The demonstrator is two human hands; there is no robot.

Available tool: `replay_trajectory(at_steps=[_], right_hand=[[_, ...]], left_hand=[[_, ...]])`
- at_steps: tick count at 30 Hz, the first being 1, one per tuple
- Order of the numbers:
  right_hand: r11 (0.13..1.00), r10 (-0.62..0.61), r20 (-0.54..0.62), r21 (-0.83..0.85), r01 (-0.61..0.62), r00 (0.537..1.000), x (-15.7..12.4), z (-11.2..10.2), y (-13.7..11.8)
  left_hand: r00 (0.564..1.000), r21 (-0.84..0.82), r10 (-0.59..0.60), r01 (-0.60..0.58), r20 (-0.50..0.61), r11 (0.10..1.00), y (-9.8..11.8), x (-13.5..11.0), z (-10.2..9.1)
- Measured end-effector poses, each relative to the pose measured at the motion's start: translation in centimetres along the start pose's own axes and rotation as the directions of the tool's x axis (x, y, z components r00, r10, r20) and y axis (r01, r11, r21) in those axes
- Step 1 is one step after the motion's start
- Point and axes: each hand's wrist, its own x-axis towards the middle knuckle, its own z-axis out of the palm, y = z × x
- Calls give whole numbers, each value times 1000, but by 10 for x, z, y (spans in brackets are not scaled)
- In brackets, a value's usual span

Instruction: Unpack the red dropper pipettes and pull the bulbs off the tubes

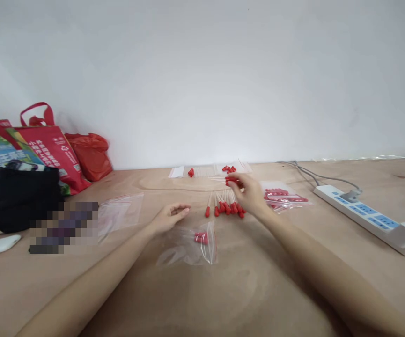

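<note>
Pinching the held droppers (231, 179), red-bulbed, between its fingertips: right hand (249, 192), over the desk (202, 304) middle, toward the far edge. Dropper row (225, 208): flat on the desk just below that hand, bulbs toward the near edge. Left hand (169, 216): fingers loosely curled, holding nothing, just beside the row. Zip bag (195, 245): red pieces inside, near the left hand. Filled bags (284, 196): right of the row. Power strip (364, 213): right edge. Shopping bags (53, 145): far left corner.
</note>
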Motion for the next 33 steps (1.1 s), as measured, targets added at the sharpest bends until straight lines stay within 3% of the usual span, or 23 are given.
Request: replay_trajectory(at_steps=[3, 5, 7, 10, 14, 16, 19, 22, 25, 28, 33], right_hand=[[922, -163, 213, -313, 225, 963, -7, 39, -6], [815, -197, 416, -434, 385, 888, -10, 56, -14], [721, -187, 541, -492, 488, 820, -13, 68, -21], [649, -170, 607, -524, 552, 776, -16, 76, -25], [672, -164, 640, -485, 560, 751, -18, 77, -22], [725, -140, 639, -454, 518, 757, -18, 74, -20], [820, -95, 583, -414, 395, 807, -18, 68, -16], [878, -104, 469, -371, 303, 877, -22, 56, -10], [897, -178, 317, -338, 286, 932, -36, 41, -5], [912, -236, 219, -287, 294, 947, -57, 27, -3], [933, -231, 246, -217, 286, 941, -79, 15, -9]], left_hand=[[987, -113, -143, 134, -77, 984, 5, 26, 7], [982, -125, -177, 167, -72, 978, 8, 38, 11], [976, -138, -212, 202, -57, 970, 10, 44, 14], [968, -150, -248, 240, -35, 959, 10, 47, 17], [960, -143, -277, 270, -32, 952, 8, 47, 18], [958, -136, -283, 275, -45, 952, 8, 48, 17], [961, -127, -271, 263, -53, 957, 6, 47, 16], [969, -117, -240, 232, -60, 966, 4, 47, 17], [974, -106, -210, 201, -82, 974, 2, 48, 20], [980, -95, -179, 171, -86, 981, 0, 51, 25], [989, -50, -130, 127, -64, 991, -2, 57, 35]])
